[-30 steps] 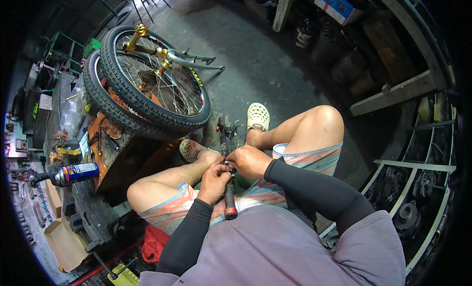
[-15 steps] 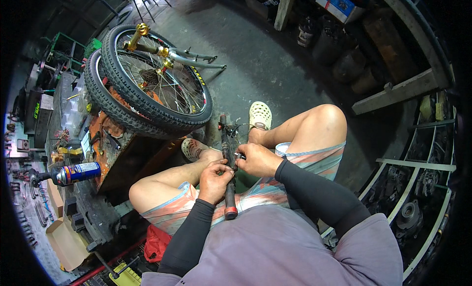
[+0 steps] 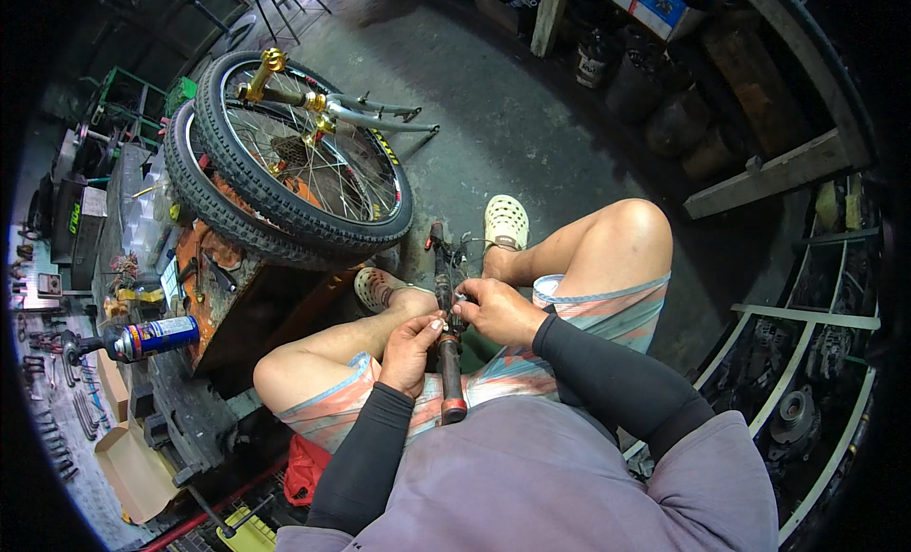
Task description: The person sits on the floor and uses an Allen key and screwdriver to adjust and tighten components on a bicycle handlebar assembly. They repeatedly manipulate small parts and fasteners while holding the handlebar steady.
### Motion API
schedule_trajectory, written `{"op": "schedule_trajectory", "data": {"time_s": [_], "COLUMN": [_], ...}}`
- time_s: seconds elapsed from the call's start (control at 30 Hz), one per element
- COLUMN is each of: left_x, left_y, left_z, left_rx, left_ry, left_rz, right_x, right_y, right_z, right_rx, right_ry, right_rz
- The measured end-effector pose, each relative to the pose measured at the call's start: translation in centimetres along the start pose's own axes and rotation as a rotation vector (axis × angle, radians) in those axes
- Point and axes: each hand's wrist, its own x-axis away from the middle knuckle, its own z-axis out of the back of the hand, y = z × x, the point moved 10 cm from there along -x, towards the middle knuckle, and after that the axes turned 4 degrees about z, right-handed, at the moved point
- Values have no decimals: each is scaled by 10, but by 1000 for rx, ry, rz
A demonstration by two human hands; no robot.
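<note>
A bicycle handlebar (image 3: 452, 372) lies lengthwise between my legs, its dark grip with a red end cap pointing toward my body. Brake and shifter parts (image 3: 448, 284) with thin cables cluster along its far half. My left hand (image 3: 408, 355) is closed in a pinch at the bar's left side, by the clamp area; a small pale bit shows at the fingertips, too small to name. From the right, my right hand (image 3: 501, 311) curls over the same stretch of bar, thumb and fingers together around something small and metallic, mostly hidden.
Two bicycle wheels (image 3: 380, 231) lean at the left, with a grey fork (image 3: 356, 115) with gold parts on top. A blue spray can (image 3: 159, 336) lies on the workbench (image 3: 185, 400) beside tools. Metal shelving (image 3: 807, 315) with machine parts stands right.
The handlebar has rolled and shifted slightly, showing more of its levers and clamps. My left fingers have shifted slightly with it; my right hand stays near the same spot.
</note>
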Motion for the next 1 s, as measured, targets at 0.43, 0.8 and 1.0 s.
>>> {"op": "schedule_trajectory", "data": {"time_s": [0.43,0.8,1.0], "left_x": [6,9,8], "left_y": [12,25,23], "left_z": [-4,-5,-4], "left_rx": [19,-58,-34], "left_ry": [28,53,52], "left_rz": [-83,-202,-195], "right_x": [0,-1,-1], "right_y": [-8,-10,-14], "right_z": [-7,4,5], "right_rx": [11,62,60], "right_ry": [-43,68,62], "right_rz": [64,96,115]}}
